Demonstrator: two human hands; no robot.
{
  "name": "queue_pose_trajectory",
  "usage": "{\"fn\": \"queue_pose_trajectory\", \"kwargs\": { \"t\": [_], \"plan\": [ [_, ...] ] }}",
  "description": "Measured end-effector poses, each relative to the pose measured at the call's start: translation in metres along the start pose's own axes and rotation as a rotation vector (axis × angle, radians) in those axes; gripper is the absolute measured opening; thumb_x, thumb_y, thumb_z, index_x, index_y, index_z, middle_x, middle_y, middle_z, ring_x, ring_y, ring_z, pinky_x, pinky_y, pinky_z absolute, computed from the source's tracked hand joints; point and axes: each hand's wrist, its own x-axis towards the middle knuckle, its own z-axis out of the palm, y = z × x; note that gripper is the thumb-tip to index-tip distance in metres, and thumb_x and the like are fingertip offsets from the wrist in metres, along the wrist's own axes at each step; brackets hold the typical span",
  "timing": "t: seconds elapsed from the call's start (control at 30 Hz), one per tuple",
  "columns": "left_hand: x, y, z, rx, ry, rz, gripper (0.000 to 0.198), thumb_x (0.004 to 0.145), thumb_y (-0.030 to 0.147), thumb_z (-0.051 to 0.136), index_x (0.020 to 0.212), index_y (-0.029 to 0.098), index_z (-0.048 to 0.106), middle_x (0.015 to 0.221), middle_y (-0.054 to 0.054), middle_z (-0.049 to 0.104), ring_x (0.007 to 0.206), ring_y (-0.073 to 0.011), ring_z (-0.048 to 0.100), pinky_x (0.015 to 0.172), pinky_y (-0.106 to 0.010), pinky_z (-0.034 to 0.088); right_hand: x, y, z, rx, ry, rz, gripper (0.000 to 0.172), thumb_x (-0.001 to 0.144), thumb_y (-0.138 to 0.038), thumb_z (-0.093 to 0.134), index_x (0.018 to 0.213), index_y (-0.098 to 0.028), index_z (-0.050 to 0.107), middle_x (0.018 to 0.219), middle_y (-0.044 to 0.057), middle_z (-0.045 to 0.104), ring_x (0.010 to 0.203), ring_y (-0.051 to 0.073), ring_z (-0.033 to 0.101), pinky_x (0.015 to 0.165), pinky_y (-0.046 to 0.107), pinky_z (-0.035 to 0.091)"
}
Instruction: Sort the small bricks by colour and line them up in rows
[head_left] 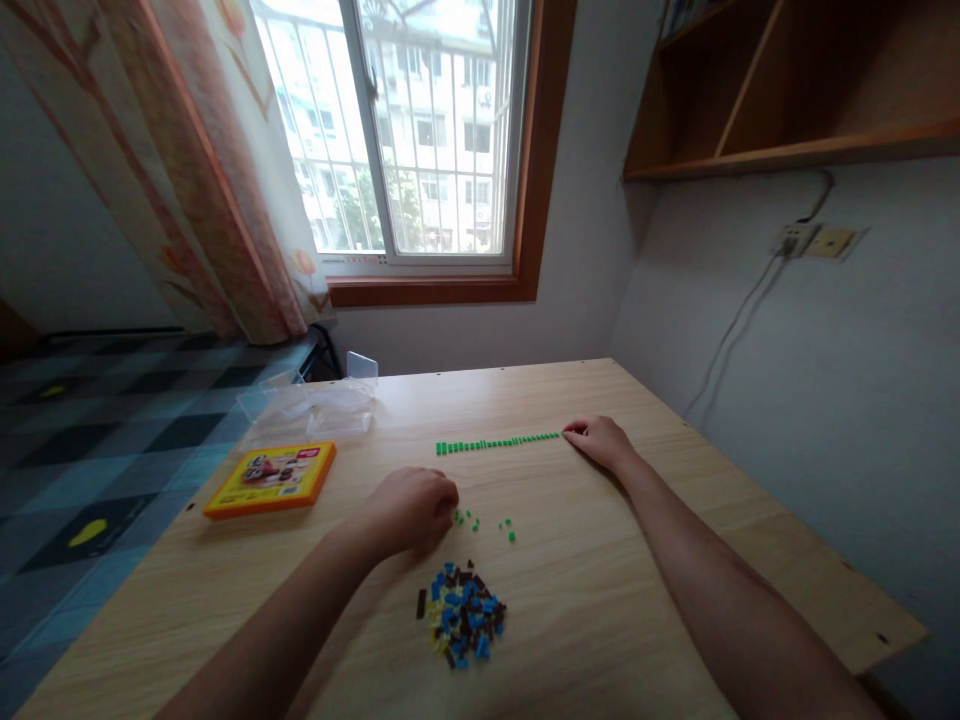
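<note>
A: Where is the green row (491,443) being seen, relative to the hands?

B: It is being seen with its far-right end at the fingertips of the right hand (600,440), the rest stretching leftward, beyond the left hand (412,500); loose green pieces (511,536) are being seen just right of the left fingertips, and a mixed pile (469,612) nearer the body

A: How are such pieces being judged for handling?

B: They are being judged light, stiff, fairly sturdy and perhaps slippery; a fingertip grip on two opposite sides is being favoured, since the row is probably being put at risk by any sideways nudge

A: And how are the hands being held?

B: The right thumb and fingers are being held in a narrow pinch, though whether a piece is being gripped cannot be told; the left fingers are being curled inward, and whatever they may be holding is being hidden
</note>
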Motion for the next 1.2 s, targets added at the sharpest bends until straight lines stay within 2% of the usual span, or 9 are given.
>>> {"fn": "queue_pose_trajectory", "kwargs": {
  "t": [0.43, 0.63, 0.87, 1.07, 1.2],
  "plan": [
    [0.002, -0.001, 0.001, 0.002, 0.007, -0.01, 0.018, 0.075, 0.021, 0.056, 0.077, 0.023, 0.074, 0.085, -0.004, 0.074, 0.074, -0.0197, 0.063, 0.069, -0.029, 0.043, 0.001, 0.0, 0.001, -0.017, 0.015, 0.021, 0.025, 0.084, -0.04, 0.064, 0.1, -0.028, 0.08, 0.089, 0.002, 0.078, 0.08, 0.019, 0.068, 0.067, 0.026, 0.045],
    [0.003, -0.003, 0.004, -0.011, 0.042, -0.002, 0.015, 0.077, 0.023, 0.058, 0.076, 0.023, 0.073, 0.083, -0.004, 0.074, 0.072, -0.0197, 0.062, 0.07, -0.03, 0.043, 0.0, -0.002, 0.0, -0.019, 0.013, 0.008, 0.022, 0.084, -0.039, 0.064, 0.094, -0.029, 0.081, 0.091, 0.002, 0.078, 0.083, 0.02, 0.069, 0.067, 0.026, 0.045],
    [0.003, -0.002, 0.004, 0.004, 0.03, 0.002, 0.017, 0.076, 0.021, 0.057, 0.078, 0.023, 0.074, 0.084, -0.004, 0.074, 0.073, -0.0196, 0.062, 0.07, -0.03, 0.043, 0.0, 0.001, 0.0, 0.0, 0.015, -0.011, 0.022, 0.084, -0.039, 0.064, 0.093, -0.029, 0.081, 0.092, 0.001, 0.078, 0.083, 0.02, 0.069, 0.069, 0.027, 0.046],
    [0.004, -0.006, 0.007, -0.008, 0.033, -0.008, 0.019, 0.077, 0.023, 0.058, 0.081, 0.024, 0.076, 0.087, -0.005, 0.076, 0.078, -0.0212, 0.065, 0.071, -0.03, 0.044, 0.0, 0.006, 0.003, 0.057, 0.033, -0.009, 0.024, 0.082, -0.04, 0.067, 0.096, -0.027, 0.081, 0.085, 0.003, 0.077, 0.078, 0.019, 0.068, 0.069, 0.027, 0.046],
    [0.005, -0.01, 0.008, -0.043, 0.035, -0.028, 0.022, 0.079, 0.024, 0.057, 0.082, 0.024, 0.079, 0.087, -0.004, 0.078, 0.081, -0.021, 0.066, 0.072, -0.029, 0.044, -0.001, 0.012, 0.007, 0.153, 0.092, 0.017, 0.028, 0.082, -0.043, 0.064, 0.095, -0.025, 0.08, 0.086, 0.004, 0.077, 0.078, 0.021, 0.068, 0.072, 0.029, 0.048]
  ]
}}
